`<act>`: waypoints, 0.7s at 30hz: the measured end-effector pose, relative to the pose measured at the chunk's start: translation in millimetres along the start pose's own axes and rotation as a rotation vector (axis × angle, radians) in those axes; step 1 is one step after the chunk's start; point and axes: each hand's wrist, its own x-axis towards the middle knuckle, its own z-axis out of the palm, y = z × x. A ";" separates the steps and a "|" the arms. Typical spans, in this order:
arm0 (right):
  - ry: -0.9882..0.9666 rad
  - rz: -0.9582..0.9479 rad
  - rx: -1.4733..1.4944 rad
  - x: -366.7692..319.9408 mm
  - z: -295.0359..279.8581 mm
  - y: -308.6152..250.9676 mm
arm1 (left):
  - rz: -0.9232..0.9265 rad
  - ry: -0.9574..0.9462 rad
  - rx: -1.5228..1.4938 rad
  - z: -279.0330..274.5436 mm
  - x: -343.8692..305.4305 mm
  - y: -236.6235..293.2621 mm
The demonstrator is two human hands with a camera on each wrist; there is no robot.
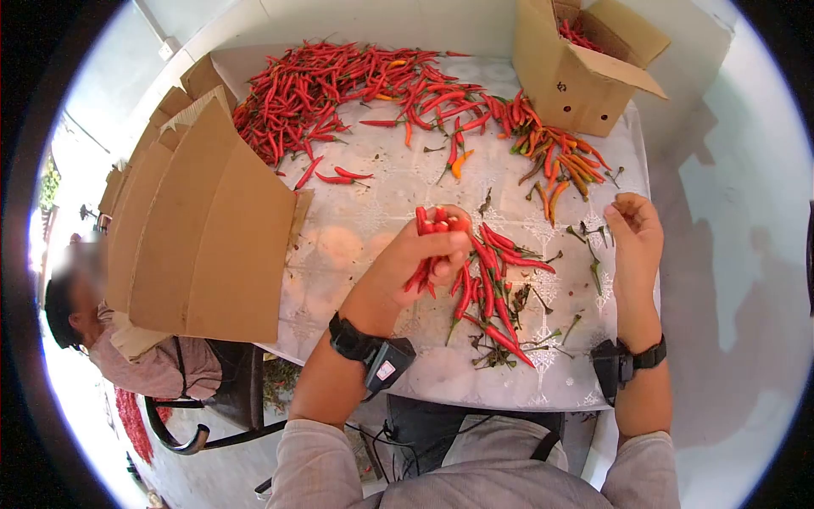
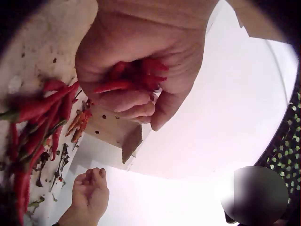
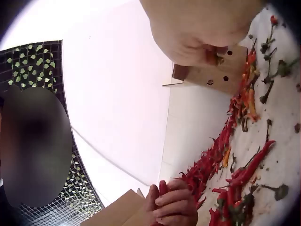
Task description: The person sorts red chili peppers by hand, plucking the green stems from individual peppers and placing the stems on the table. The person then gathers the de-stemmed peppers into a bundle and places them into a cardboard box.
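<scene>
Several red chillies (image 1: pixel 438 226) are gripped in the curled fingers of my left hand (image 1: pixel 424 254), their ends sticking out past the thumb. The left wrist view shows the same chillies (image 2: pixel 134 75) inside the closed palm. A loose bunch of red chillies (image 1: pixel 492 284) lies on the table just right of that hand. My right hand (image 1: pixel 638 254) is off to the right, fingers curled and thumb against them, beside loose green stems (image 1: pixel 595 271). In the right wrist view a small greenish bit, seemingly a stem (image 3: pixel 219 60), shows between its fingers.
A large heap of red chillies (image 1: pixel 297 93) lies at the back left, with orange-red ones (image 1: pixel 560 157) at the back right. An open carton (image 1: pixel 564 93) stands behind those; cardboard (image 1: pixel 203 229) stands at the left edge. A person (image 1: pixel 153 356) sits beyond it.
</scene>
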 end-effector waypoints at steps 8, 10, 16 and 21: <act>-0.273 -0.468 -0.546 -26.5 22.5 -12.3 | -0.008 0.281 -0.217 -10.1 7.6 -2.4; -0.464 -0.561 -0.580 -36.2 31.6 -17.7 | -0.028 0.279 -0.237 -13.5 8.7 -3.3; -0.683 -0.552 -0.483 -55.7 54.4 -25.2 | -0.052 0.272 -0.230 -12.1 10.7 -5.4; -0.744 -0.572 -0.580 -58.3 51.2 -33.4 | -0.025 0.245 -0.090 -12.8 10.1 -8.2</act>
